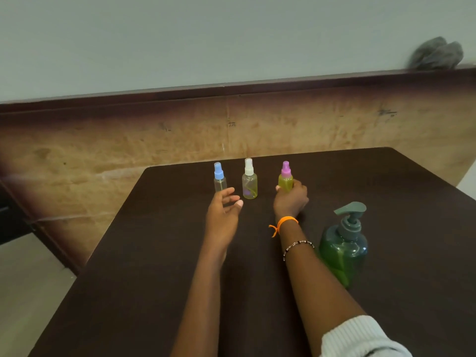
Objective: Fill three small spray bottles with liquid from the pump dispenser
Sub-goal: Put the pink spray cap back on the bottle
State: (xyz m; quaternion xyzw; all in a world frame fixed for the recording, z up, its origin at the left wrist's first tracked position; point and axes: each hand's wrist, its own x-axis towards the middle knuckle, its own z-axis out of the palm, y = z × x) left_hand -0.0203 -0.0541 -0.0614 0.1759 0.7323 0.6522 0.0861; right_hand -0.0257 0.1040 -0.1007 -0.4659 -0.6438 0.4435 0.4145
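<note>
Your right hand point(291, 199) grips the small clear plastic spray bottle with the pink cap point(285, 179), fingers curled round its lower body; the bottle stands upright on the dark brown tabletop point(412, 202) and looks full of yellow-green liquid. Your left hand point(223, 212) hovers with fingers loosely spread, holding nothing, just in front of the small clear spray bottle with the blue cap point(219, 178), fingertips near its base; can't tell if they touch it. That blue-capped bottle looks clear, no coloured liquid visible. Between the two stands the small clear spray bottle with the white cap point(249, 180), upright, with some yellow-green liquid in its lower part, apart from both hands. All three sit in a row toward the far edge of the table. The green translucent pump dispenser with a grey-green pump head point(343, 243) stands upright near your right forearm, closer to you than the row, partly full of green liquid. Orange band point(286, 222) and beaded bracelet point(298, 246) on your right wrist, white ribbed sleeve point(360, 338) pushed up. Grey cloth point(436, 54) on the brown ledge point(231, 90) far right, beige wooden panel point(103, 140) behind the table
</note>
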